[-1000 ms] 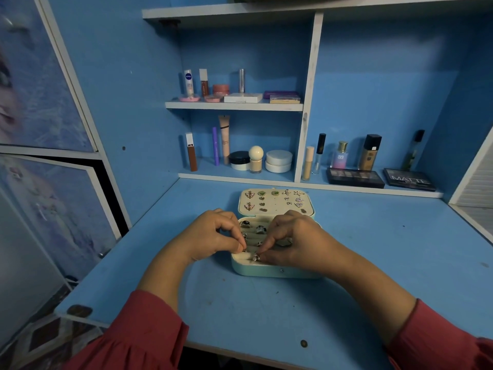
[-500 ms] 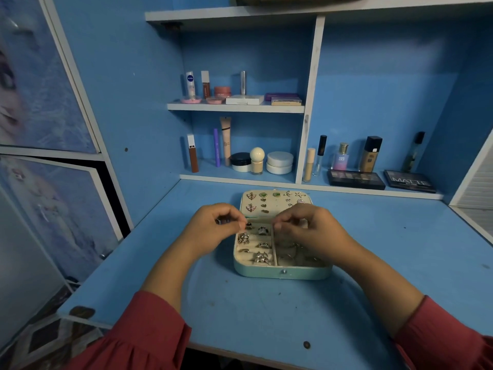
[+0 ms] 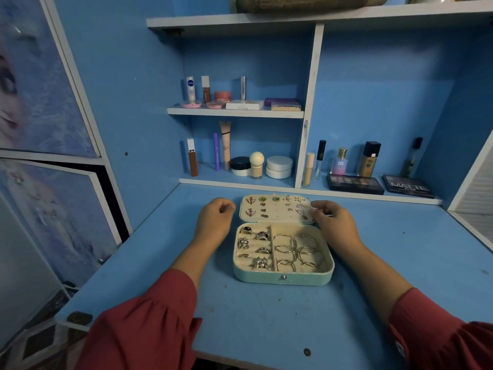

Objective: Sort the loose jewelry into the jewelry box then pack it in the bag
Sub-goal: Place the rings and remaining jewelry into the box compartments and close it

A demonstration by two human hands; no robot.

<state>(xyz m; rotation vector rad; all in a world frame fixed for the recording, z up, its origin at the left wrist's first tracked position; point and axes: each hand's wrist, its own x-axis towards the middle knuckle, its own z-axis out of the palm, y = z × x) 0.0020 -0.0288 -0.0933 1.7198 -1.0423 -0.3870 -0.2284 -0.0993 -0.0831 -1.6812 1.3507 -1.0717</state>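
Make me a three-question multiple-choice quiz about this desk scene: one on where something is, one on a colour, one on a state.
1. Where do the bangles lie in the jewelry box?
A. right compartment
B. lid
C. left slots

2. What colour is the box's outside?
A. red
B. pale mint
C. black

3. How is the box's lid?
A. shut
B. missing
C. open, laid back

Answers: 1 A, the thin hoops fill the larger right section; 2 B, the front wall shows pale mint; 3 C, the earrings pinned inside the lid are on show, with the left hand and right hand beside it.
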